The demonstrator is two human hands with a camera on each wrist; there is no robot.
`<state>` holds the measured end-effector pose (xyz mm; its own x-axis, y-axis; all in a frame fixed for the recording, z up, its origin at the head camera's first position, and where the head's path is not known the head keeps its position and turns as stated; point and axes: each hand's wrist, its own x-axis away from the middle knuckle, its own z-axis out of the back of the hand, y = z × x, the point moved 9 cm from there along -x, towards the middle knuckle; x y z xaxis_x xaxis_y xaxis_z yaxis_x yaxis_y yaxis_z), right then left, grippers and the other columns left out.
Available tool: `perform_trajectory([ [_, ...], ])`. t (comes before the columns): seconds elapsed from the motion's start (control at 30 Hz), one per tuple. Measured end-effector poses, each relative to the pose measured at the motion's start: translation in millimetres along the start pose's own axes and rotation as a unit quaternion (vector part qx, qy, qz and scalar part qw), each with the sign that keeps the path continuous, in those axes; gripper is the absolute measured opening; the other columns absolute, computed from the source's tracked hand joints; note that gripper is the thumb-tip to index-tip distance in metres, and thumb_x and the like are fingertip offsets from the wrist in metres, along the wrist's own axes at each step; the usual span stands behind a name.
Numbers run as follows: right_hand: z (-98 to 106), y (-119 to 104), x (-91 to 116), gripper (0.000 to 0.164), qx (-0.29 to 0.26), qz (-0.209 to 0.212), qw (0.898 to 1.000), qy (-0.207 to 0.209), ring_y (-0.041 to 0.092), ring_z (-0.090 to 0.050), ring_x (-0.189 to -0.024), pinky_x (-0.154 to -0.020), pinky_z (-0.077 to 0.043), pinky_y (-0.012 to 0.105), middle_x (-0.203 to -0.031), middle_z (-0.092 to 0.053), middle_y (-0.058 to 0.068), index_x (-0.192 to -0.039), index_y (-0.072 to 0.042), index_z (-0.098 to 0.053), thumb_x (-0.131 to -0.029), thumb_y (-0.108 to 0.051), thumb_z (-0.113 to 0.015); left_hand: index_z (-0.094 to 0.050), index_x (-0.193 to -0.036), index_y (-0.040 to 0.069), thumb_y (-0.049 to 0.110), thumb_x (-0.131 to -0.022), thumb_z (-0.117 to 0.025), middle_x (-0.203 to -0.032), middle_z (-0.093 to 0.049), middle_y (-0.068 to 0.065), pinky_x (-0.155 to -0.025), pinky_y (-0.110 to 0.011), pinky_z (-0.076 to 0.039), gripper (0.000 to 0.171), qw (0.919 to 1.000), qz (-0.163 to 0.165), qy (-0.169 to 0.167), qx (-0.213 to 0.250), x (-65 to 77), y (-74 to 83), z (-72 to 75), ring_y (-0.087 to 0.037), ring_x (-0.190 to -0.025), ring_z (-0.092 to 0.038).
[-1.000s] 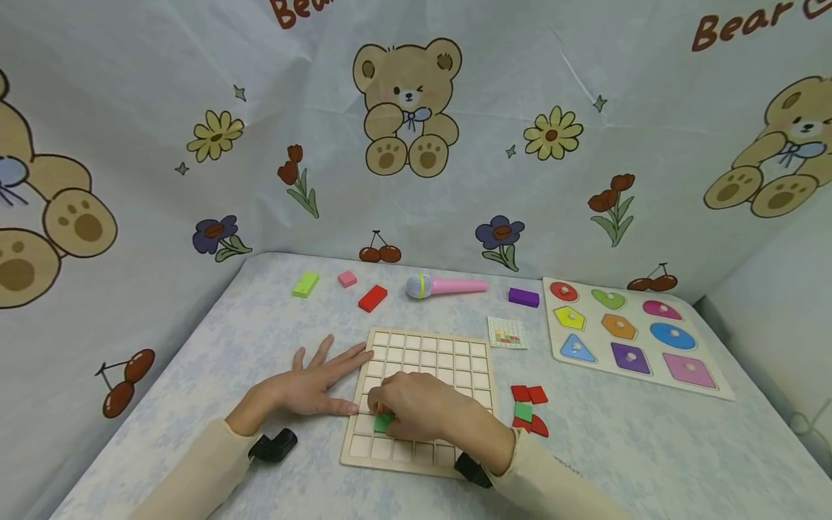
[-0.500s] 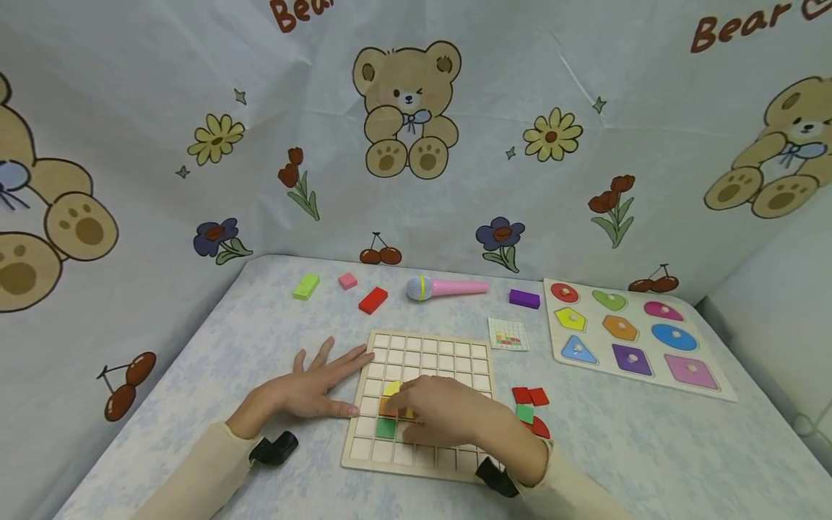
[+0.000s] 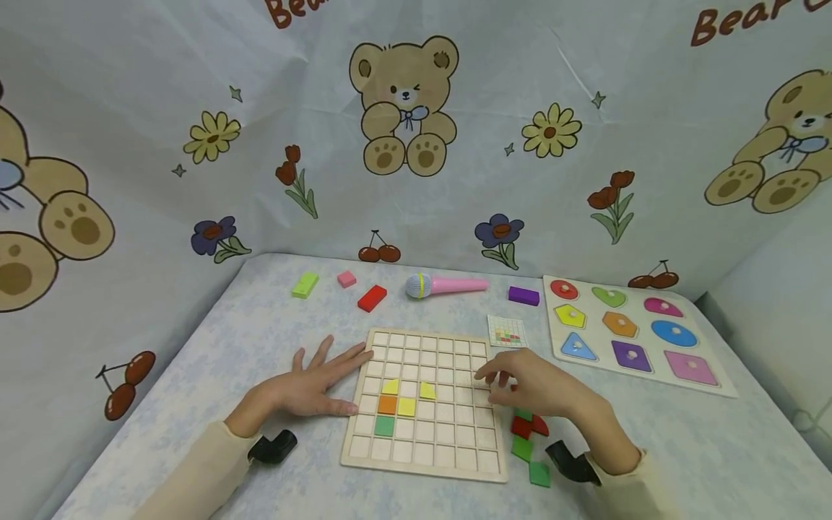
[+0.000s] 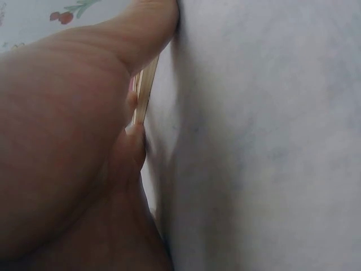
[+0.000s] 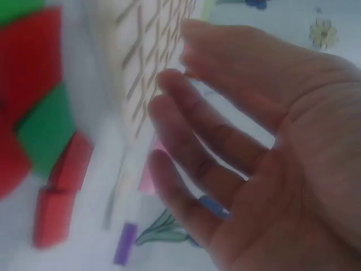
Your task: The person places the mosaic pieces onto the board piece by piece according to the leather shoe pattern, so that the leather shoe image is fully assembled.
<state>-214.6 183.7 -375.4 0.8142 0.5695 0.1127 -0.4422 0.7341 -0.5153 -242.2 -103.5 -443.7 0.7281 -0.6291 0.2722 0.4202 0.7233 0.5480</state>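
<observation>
My left hand [image 3: 325, 383] lies with fingers spread at the left edge of a wooden grid board [image 3: 448, 433], fingertips and thumb at its rim. A green square [image 3: 384, 427], an orange square [image 3: 387, 405], a yellow square [image 3: 406, 407] and two yellow cut-corner pieces [image 3: 391, 388] sit in cells of the board's left half. Over the board's right edge hovers my right hand [image 3: 539, 383], its fingers loosely bent and holding nothing in the right wrist view. Below it on the table lie loose red and green tiles [image 3: 522, 448], some hidden by the hand.
A small pattern card [image 3: 508, 331] lies behind the board's right corner. Further right is a shape puzzle board [image 3: 640, 336]. Along the back are a pink toy microphone [image 3: 455, 286] and purple [image 3: 523, 296], red [image 3: 373, 298], pink [image 3: 347, 279] and lime [image 3: 305, 284] blocks.
My right hand has left the board's placed tiles and moved right, toward the loose tiles, uncovering the yellow pieces and two green tiles near the front. The left hand stays put.
</observation>
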Motion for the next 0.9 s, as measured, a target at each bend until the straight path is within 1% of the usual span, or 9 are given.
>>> perform_trajectory([
  [0.13, 10, 27, 8, 0.023, -0.046, -0.007, 0.999, 0.010, 0.017, -0.060, -0.092, -0.078, -0.053, 0.026, -0.108, -0.072, -0.002, -0.113, -0.016, -0.075, -0.090, -0.018, -0.075, -0.016, -0.162, 0.032, 0.059, -0.090, -0.064, -0.170, -0.004, 0.000, -0.105, -0.077, 0.017, 0.090, 1.0000, 0.000, -0.001, 0.002, -1.4, 1.0, 0.3, -0.046, -0.149, 0.023],
  [0.23, 12, 43, 13, 0.022, -0.076, -0.021, 0.997, 0.004, 0.022, -0.060, -0.096, -0.081, -0.052, 0.028, -0.111, -0.071, 0.001, -0.111, -0.016, -0.076, -0.089, -0.016, -0.076, -0.016, -0.162, 0.032, 0.059, -0.090, -0.064, -0.170, -0.004, -0.001, -0.105, -0.078, 0.017, 0.091, 1.0000, -0.001, -0.003, 0.003, -3.2, 2.4, 0.4, -0.047, -0.149, 0.023],
  [0.3, 11, 53, 15, 0.024, -0.085, -0.043, 0.995, -0.003, 0.025, -0.059, -0.097, -0.079, -0.052, 0.028, -0.111, -0.070, 0.003, -0.112, -0.013, -0.075, -0.088, -0.014, -0.076, -0.016, -0.162, 0.033, 0.060, -0.090, -0.064, -0.170, -0.005, 0.000, -0.105, -0.078, 0.017, 0.091, 1.0000, 0.002, -0.003, 0.002, -4.0, 2.3, 0.4, -0.047, -0.149, 0.023],
  [0.43, 7, 68, 19, 0.030, -0.077, -0.114, 0.990, -0.017, 0.024, -0.056, -0.094, -0.074, -0.052, 0.030, -0.105, -0.067, 0.002, -0.111, -0.012, -0.073, -0.082, -0.010, -0.081, -0.016, -0.162, 0.033, 0.060, -0.090, -0.065, -0.170, -0.005, 0.001, -0.106, -0.078, 0.016, 0.091, 1.0000, 0.006, -0.002, 0.001, -4.1, 1.4, -0.6, -0.046, -0.150, 0.022],
  [0.53, 5, 74, 19, 0.027, -0.067, -0.157, 0.985, -0.020, 0.022, -0.055, -0.090, -0.072, -0.054, 0.032, -0.097, -0.065, 0.002, -0.105, -0.013, -0.073, -0.080, -0.008, -0.082, -0.016, -0.162, 0.033, 0.060, -0.090, -0.065, -0.170, -0.005, 0.001, -0.106, -0.077, 0.016, 0.091, 1.0000, 0.007, -0.003, 0.000, -3.8, 0.4, -1.7, -0.046, -0.150, 0.023],
  [0.6, 5, 76, 19, 0.023, -0.063, -0.172, 0.983, -0.015, 0.021, -0.055, -0.086, -0.070, -0.055, 0.032, -0.093, -0.064, 0.002, -0.100, -0.013, -0.073, -0.080, -0.007, -0.082, -0.016, -0.162, 0.033, 0.060, -0.090, -0.065, -0.170, -0.004, 0.001, -0.106, -0.077, 0.016, 0.091, 1.0000, 0.005, -0.003, 0.001, -3.9, 0.3, -1.7, -0.046, -0.150, 0.023],
  [0.73, 4, 76, 16, 0.020, -0.059, -0.176, 0.983, -0.007, 0.020, -0.055, -0.083, -0.070, -0.055, 0.032, -0.089, -0.062, 0.003, -0.094, -0.012, -0.069, -0.080, -0.006, -0.082, -0.016, -0.162, 0.033, 0.060, -0.090, -0.064, -0.170, -0.005, 0.000, -0.106, -0.077, 0.017, 0.090, 1.0000, 0.001, 0.000, 0.000, -3.7, 0.9, -0.1, -0.046, -0.150, 0.023],
  [0.83, 4, 73, 15, 0.020, -0.047, -0.168, 0.985, -0.002, 0.018, -0.055, -0.081, -0.070, -0.054, 0.030, -0.088, -0.062, 0.001, -0.092, -0.012, -0.067, -0.080, -0.009, -0.083, -0.017, -0.162, 0.032, 0.059, -0.090, -0.064, -0.170, -0.005, 0.000, -0.106, -0.078, 0.016, 0.090, 1.0000, 0.002, -0.002, -0.003, -2.5, 0.9, 0.3, -0.046, -0.150, 0.023],
  [0.9, 5, 72, 14, 0.019, -0.039, -0.173, 0.984, 0.006, 0.017, -0.055, -0.078, -0.067, -0.053, 0.029, -0.084, -0.062, 0.000, -0.090, -0.013, -0.067, -0.081, -0.011, -0.083, -0.017, -0.162, 0.032, 0.059, -0.090, -0.065, -0.170, -0.005, 0.000, -0.105, -0.078, 0.017, 0.090, 1.0000, 0.001, -0.003, -0.001, -2.1, 1.4, 0.3, -0.047, -0.149, 0.023],
])
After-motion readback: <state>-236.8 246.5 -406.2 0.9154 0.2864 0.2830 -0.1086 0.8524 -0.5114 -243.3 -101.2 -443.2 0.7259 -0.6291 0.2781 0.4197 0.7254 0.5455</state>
